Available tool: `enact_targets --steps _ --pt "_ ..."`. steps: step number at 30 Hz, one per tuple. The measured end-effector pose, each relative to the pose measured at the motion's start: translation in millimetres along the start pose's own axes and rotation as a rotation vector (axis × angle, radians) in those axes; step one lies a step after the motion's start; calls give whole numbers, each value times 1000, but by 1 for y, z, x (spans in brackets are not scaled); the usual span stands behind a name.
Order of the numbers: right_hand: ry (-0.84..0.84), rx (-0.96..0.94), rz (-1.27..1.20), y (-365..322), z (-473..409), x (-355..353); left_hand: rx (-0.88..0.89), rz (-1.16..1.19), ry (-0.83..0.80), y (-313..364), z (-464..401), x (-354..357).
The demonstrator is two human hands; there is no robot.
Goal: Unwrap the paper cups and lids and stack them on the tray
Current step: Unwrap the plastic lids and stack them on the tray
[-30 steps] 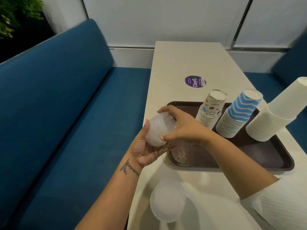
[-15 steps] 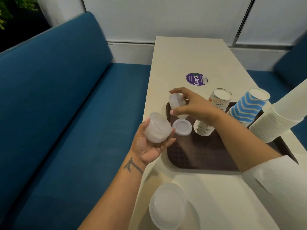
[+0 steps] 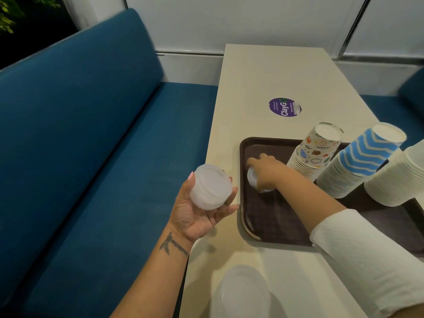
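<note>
Lids are moving to the tray [image 3: 250, 228] in small batches. Half a second ago the right hand [image 3: 267, 169] was lifted above the tray's near-left corner with a few small translucent lids pinched in its fingers, and one lid already lay flat on the brown surface beneath; now that hand has come down onto the tray, fingers curled over a small lid pile [image 3: 253, 180] that sits on the tray floor just left of the patterned cup stack [image 3: 314, 154]. Whether the fingers still grip the pile or merely rest on it I cannot tell — the hand covers most of it.

The left hand [image 3: 202, 212] holds the remaining stack of small lids [image 3: 210, 187] cupped in its palm, thumb and fingers wrapped around the sides, off the table's left edge and clear of the tray.

My reading: a second batch has just landed on the first, so the lid pile is started, and the left hand's supply comes next. A larger clear lid stack [image 3: 241, 292] waits on the table [image 3: 263, 72], near edge. The blue chevron cups [image 3: 362, 161] and white cups [image 3: 399, 177] already stand on the tray.
</note>
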State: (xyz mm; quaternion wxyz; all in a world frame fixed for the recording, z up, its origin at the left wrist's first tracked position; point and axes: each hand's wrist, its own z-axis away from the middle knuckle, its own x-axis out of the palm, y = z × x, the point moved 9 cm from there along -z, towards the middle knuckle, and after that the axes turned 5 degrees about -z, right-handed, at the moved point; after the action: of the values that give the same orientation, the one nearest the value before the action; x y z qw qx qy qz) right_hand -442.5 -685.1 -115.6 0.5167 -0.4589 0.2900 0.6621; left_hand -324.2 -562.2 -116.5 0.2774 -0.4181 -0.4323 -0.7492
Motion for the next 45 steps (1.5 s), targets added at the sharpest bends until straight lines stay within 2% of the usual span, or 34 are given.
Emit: enact_targets --steps 10,12,14,15,16,18,19,21,32,39,45 --pt "-46 -1 -128 -3 3 6 -3 28 15 -5 0 -1" --pt "88 -60 -220 -11 11 -15 0 26 33 -6 -1 -1" --pt "317 -166 -452 -25 30 -51 6 21 64 -6 -3 -1" --pt "353 -230 -604 -34 41 -64 8 20 73 -6 -5 0" --pt "306 -301 -757 -44 51 -71 10 15 77 -7 -6 1" --pt "51 -403 -939 -70 69 -67 13 -17 74 -8 -8 7" --pt "-61 -426 -934 -78 77 -61 12 -32 67 -8 -9 10" --pt "-127 -445 -859 -82 82 -54 4 -32 52 -10 -9 17" --pt "37 -428 -673 -67 90 -55 -3 -54 -3 -21 -7 41" --pt "3 -438 -859 -61 95 -60 -42 -52 -66 -21 -2 44" --pt "-66 -453 -981 -61 95 -59 -57 -91 71 -19 -2 31"
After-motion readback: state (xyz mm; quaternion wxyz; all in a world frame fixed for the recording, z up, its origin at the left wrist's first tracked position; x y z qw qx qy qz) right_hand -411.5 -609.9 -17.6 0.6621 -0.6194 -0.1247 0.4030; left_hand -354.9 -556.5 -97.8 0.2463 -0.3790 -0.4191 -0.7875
